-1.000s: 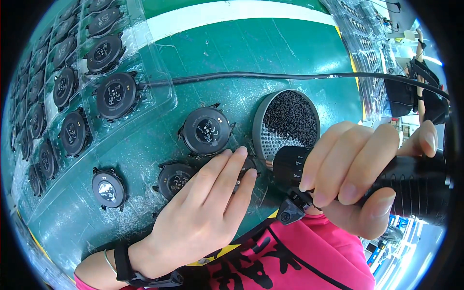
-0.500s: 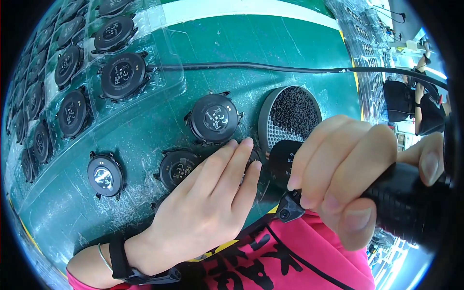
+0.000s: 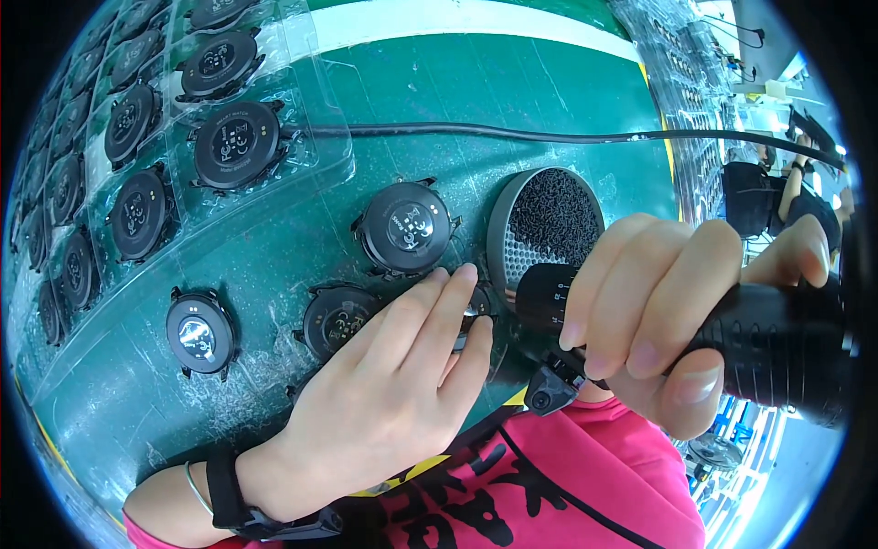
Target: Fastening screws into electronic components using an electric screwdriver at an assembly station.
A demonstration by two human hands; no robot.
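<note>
My left hand (image 3: 389, 375) lies palm down over a group of round black watch cases. Its fingertips grip a watch case (image 3: 479, 302) that shows only in part beneath them. Half covered by the same hand is another watch case (image 3: 340, 320). Just beyond the fingers sits a watch case (image 3: 405, 227) with its back up. My right hand (image 3: 654, 306) is wrapped round a black electric screwdriver (image 3: 777, 343), whose ringed nose points toward the held case. The screwdriver's tip is hard to make out.
A round grey dish (image 3: 497, 233) of small black screws stands beside the screwdriver. One watch case (image 3: 199, 331) lies apart at left. Clear plastic trays (image 3: 338, 151) hold many more. A black cable (image 3: 512, 136) crosses the green mat; a person (image 3: 786, 192) is at far right.
My right hand and the screwdriver have tilted and shifted slightly, its rear end rising a little. My left hand has stayed almost still on the watch case.
</note>
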